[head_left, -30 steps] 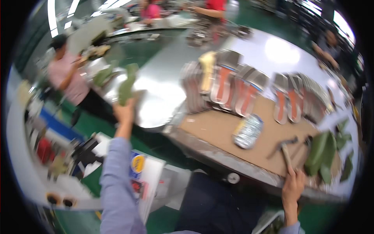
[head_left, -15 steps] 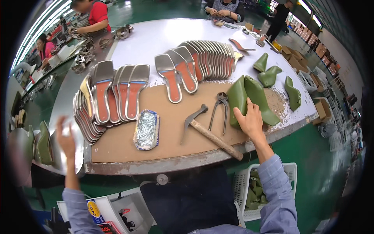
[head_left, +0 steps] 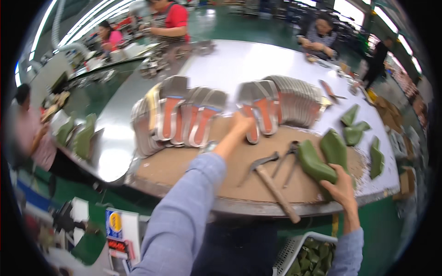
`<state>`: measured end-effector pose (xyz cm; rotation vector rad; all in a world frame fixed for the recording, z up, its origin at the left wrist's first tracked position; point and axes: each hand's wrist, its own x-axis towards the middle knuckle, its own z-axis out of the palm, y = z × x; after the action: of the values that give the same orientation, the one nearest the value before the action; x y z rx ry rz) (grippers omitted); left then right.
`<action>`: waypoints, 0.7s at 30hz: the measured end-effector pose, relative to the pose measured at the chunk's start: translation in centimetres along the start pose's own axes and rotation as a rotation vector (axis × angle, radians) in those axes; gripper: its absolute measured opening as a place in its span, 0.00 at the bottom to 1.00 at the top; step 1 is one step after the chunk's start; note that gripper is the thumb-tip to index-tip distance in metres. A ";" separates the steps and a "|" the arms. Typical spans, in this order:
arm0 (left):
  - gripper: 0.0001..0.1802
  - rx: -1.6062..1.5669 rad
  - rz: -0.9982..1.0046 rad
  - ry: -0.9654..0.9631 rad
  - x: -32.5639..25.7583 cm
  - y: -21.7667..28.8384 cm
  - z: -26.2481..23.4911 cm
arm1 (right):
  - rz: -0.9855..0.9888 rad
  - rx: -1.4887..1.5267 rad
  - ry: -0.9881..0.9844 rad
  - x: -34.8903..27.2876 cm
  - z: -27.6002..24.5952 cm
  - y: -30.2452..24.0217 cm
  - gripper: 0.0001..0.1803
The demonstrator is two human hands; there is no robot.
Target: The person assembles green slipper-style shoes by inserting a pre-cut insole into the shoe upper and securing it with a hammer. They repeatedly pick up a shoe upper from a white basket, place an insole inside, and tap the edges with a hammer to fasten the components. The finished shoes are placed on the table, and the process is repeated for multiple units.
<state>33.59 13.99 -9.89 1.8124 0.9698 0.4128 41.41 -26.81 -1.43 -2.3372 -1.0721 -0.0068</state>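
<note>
My right hand (head_left: 343, 187) is closed round the end of a green shoe last (head_left: 315, 163) at the right front of the table. A second green last (head_left: 334, 147) stands close beside it. My left arm stretches across the table, and my left hand (head_left: 241, 124) is at the nearest insole (head_left: 251, 131) of the right-hand row. Motion smears its fingers, so their grip is unclear. The insoles are orange-red with grey fronts and pale rims. Left of my hand lies another overlapping pile of insoles (head_left: 170, 117). Between my hands are a wooden-handled hammer (head_left: 278, 193) and metal pincers (head_left: 290, 161).
More green lasts (head_left: 376, 158) lie at the table's right, others (head_left: 84, 138) at the far left. A white basket (head_left: 294, 257) of lasts stands below the front edge. A wrapped block (head_left: 210, 146) is mostly behind my left arm. Several people work around.
My left hand has swung from the far left over to the right-hand insole row. My right hand has closed on a last, which is now tilted. The view has turned left.
</note>
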 end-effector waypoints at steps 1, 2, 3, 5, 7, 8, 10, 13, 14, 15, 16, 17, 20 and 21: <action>0.20 -0.042 -0.014 0.118 -1.4 1.4 0.8 | 0.063 0.006 0.008 -0.8 -0.2 1.0 0.31; 0.17 -0.284 0.100 0.137 -1.9 1.3 1.1 | 0.105 0.020 0.016 -1.3 -0.3 1.8 0.31; 0.16 -0.524 0.218 0.135 -2.3 1.1 1.2 | 0.130 0.044 0.052 -1.5 -0.3 3.1 0.30; 0.26 -0.412 0.385 0.290 -6.1 1.9 0.3 | 0.140 0.247 0.100 -2.0 -0.6 5.7 0.26; 0.33 -0.594 0.674 0.346 -11.3 2.6 -0.1 | 0.283 0.636 0.116 -2.3 -0.6 4.7 0.25; 0.36 -0.759 0.569 0.214 -14.7 3.3 -0.7 | 0.345 0.721 0.145 -3.3 -0.4 3.2 0.25; 0.40 -0.807 0.460 0.055 -20.7 4.2 -3.4 | 0.293 0.806 0.209 -4.8 0.4 -1.7 0.25; 0.38 -0.636 0.399 0.177 -24.6 1.7 -4.6 | -0.095 0.691 0.112 -5.5 4.1 -14.9 0.27; 0.35 -0.716 0.403 0.299 -24.2 0.4 -3.4 | -0.200 0.806 -0.158 -5.9 5.1 -16.0 0.31; 0.33 -1.079 0.271 -0.005 -25.9 1.1 -6.3 | -0.201 1.033 -0.204 -6.4 5.1 -19.4 0.37; 0.29 -1.281 0.237 -0.160 -27.4 2.2 -8.0 | -0.225 0.805 -0.098 -6.1 5.7 -19.2 0.42; 0.25 -1.460 0.177 -0.295 -28.9 3.1 -9.9 | -0.109 0.953 -0.169 -7.2 7.4 -20.1 0.50; 0.22 -1.480 0.133 -0.343 -30.5 2.8 -11.1 | -0.016 1.355 -0.596 -9.0 9.2 -21.9 0.58; 0.23 -1.409 0.170 -0.306 -30.6 2.4 -11.7 | -0.033 1.274 -0.645 -9.1 9.2 -21.7 0.60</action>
<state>7.99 -2.86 1.85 0.6080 0.1272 0.6621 18.05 -17.32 -0.63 -1.1334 -0.9268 1.1237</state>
